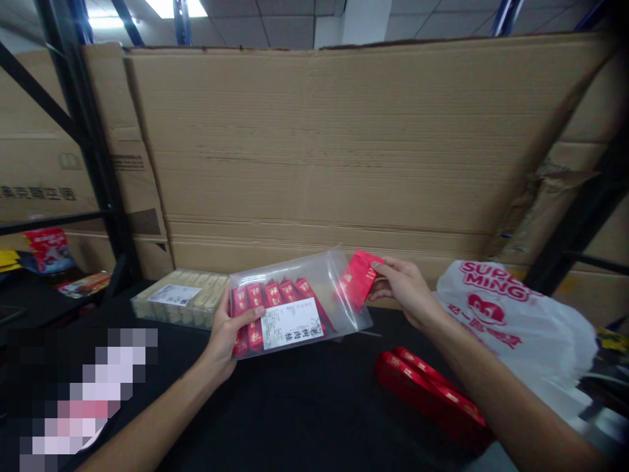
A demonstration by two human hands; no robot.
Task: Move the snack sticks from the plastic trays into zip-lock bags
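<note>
My left hand [230, 328] grips the left end of a clear plastic bag [339, 288], thumb on the front. Inside the bag stand several red sachets [275, 292] in a row, and a white printed label [293, 323] is on its front. A red packet [361, 275] is pinched between the thumb and fingers of my right hand [400, 285], its lower left part within the bag's right end. Below my right forearm, more red packets [432, 393] lie on the black tabletop [295, 419].
A clear box of pale wrapped pieces [177, 298] sits behind my left hand. On the right is a white plastic carrier bag [515, 328] with red print. Cardboard panels [344, 144] wall off the back, between dark metal posts [93, 144]. A blurred-out patch covers the lower left.
</note>
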